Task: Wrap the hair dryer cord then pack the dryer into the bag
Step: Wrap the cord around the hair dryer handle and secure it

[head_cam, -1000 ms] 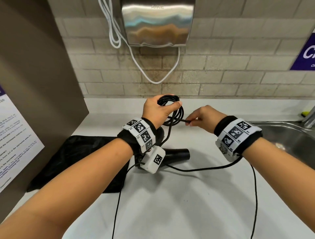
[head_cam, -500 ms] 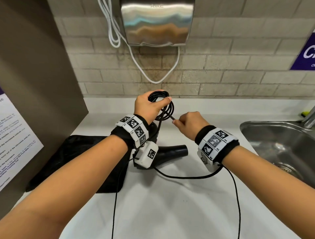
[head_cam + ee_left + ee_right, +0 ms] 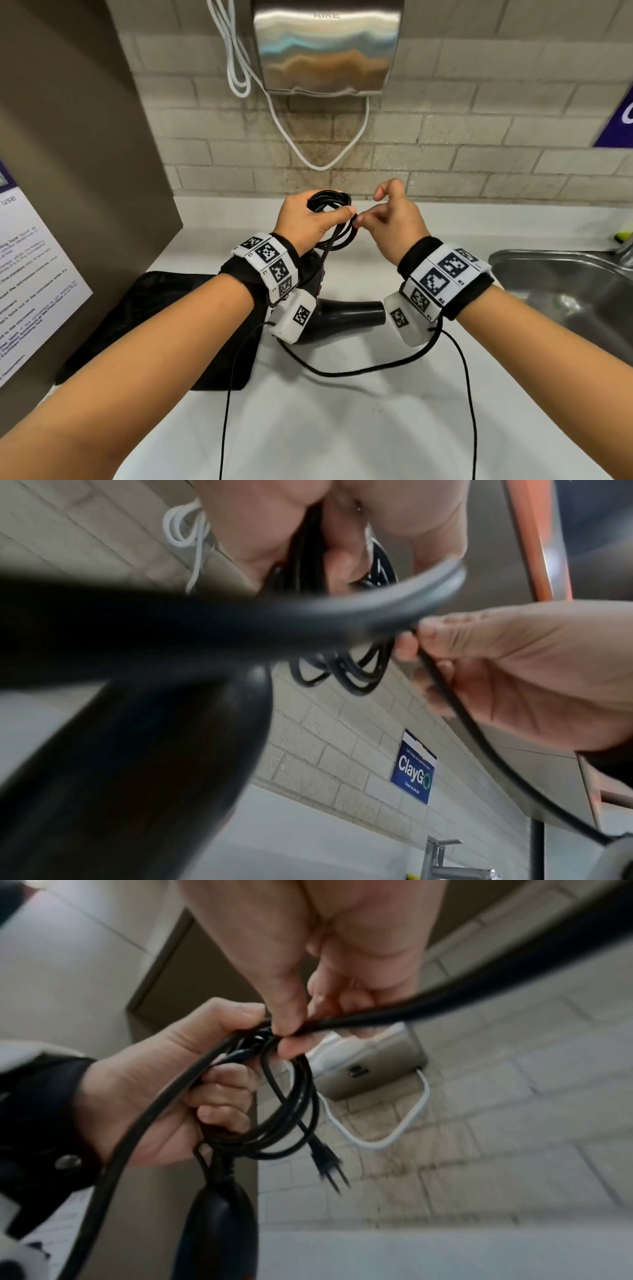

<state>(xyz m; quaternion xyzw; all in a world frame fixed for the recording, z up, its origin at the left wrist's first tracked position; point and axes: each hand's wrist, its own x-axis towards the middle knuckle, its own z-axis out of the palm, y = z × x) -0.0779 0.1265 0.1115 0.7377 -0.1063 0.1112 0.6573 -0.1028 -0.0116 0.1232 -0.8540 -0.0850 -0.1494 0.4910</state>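
Note:
My left hand (image 3: 313, 222) grips a coil of black cord (image 3: 330, 202) above the counter. Its fingers are curled through the loops, as the right wrist view shows at the left hand (image 3: 154, 1096). The plug (image 3: 325, 1158) dangles from the coil (image 3: 291, 1115). My right hand (image 3: 368, 219) pinches the loose cord right against the coil, thumb and finger closed on it (image 3: 286, 1034). The black hair dryer (image 3: 342, 315) sits below my left wrist, its handle pointing up toward the coil. The black bag (image 3: 154, 325) lies flat on the counter to the left.
A slack loop of cord (image 3: 359, 370) trails over the white counter (image 3: 342, 428) under my right wrist. A steel sink (image 3: 565, 294) is at the right. On the tiled wall hang a steel hand dryer (image 3: 325, 44) and a white cable (image 3: 322, 164). A brown partition (image 3: 85, 137) stands left.
My right hand has moved left and then up with the cord, from beside the coil to right against it. The slack on the counter has shortened. My left hand has barely shifted.

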